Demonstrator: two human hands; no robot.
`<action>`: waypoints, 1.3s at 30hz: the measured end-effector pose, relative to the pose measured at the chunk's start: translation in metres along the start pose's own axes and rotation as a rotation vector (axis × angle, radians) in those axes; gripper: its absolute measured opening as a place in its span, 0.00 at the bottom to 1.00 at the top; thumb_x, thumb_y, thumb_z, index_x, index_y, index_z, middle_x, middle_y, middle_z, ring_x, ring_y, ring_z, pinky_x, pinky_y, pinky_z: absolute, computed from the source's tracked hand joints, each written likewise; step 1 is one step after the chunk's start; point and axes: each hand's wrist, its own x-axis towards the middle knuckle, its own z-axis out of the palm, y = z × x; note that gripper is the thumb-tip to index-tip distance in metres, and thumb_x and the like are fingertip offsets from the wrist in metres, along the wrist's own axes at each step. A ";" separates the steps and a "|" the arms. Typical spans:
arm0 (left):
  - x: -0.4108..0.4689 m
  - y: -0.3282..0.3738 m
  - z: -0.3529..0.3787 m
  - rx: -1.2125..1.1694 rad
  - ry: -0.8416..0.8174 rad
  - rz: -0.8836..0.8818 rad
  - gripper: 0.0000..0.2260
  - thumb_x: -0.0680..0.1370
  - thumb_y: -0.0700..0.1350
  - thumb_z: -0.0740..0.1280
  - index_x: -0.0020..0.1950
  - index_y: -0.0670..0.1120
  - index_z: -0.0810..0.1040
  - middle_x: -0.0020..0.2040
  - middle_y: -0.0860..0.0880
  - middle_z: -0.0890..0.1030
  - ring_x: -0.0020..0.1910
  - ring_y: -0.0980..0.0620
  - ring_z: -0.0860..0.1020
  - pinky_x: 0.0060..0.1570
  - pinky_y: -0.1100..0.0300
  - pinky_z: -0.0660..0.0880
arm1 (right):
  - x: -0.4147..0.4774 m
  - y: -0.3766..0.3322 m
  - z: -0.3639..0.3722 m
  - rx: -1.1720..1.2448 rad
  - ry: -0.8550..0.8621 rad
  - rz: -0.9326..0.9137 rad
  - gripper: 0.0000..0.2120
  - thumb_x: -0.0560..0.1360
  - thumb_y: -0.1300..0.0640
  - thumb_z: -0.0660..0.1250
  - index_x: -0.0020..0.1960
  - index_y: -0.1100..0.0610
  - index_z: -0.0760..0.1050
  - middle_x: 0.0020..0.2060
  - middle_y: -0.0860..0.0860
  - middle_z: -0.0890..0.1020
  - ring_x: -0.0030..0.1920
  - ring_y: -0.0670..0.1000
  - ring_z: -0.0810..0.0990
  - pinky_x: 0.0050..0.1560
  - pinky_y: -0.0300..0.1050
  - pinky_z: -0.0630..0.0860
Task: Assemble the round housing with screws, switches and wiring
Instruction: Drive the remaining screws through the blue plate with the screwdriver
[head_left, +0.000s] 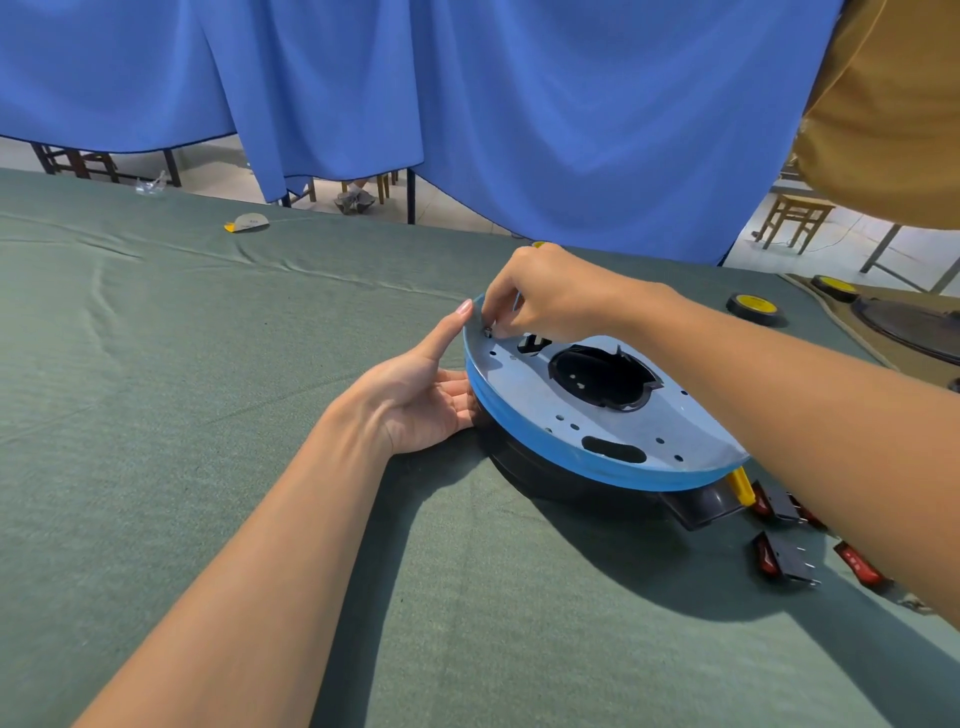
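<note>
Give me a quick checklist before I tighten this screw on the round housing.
1. Small metal screw pinched by right hand at a rim hole: ok.
2. Screw standing straight in the hole: cannot tell, fingers hide it.
3. Left hand steadying the round black housing at its side: ok.
4. Blue-filmed round plate sitting on the housing: ok.
5. Red rocker switches fitted: not ok, loose on the green cloth.
</note>
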 end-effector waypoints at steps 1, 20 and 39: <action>0.000 0.000 0.000 -0.003 0.000 -0.002 0.37 0.65 0.57 0.76 0.62 0.32 0.72 0.54 0.38 0.83 0.50 0.43 0.84 0.49 0.52 0.82 | 0.000 -0.001 0.001 0.001 0.004 -0.011 0.06 0.73 0.61 0.71 0.48 0.56 0.84 0.40 0.48 0.84 0.45 0.50 0.81 0.48 0.44 0.78; -0.003 0.000 -0.001 0.030 0.004 0.011 0.36 0.67 0.59 0.74 0.60 0.31 0.74 0.52 0.38 0.83 0.48 0.44 0.83 0.53 0.53 0.81 | -0.004 -0.002 0.005 -0.111 0.135 0.069 0.20 0.78 0.43 0.64 0.32 0.53 0.75 0.29 0.50 0.74 0.33 0.51 0.72 0.31 0.44 0.64; -0.016 0.001 0.011 0.137 0.109 0.066 0.40 0.66 0.55 0.74 0.66 0.31 0.67 0.51 0.39 0.83 0.46 0.45 0.84 0.43 0.53 0.82 | -0.154 0.104 0.001 0.258 0.340 0.739 0.12 0.79 0.55 0.61 0.61 0.58 0.72 0.42 0.55 0.82 0.37 0.51 0.81 0.33 0.43 0.74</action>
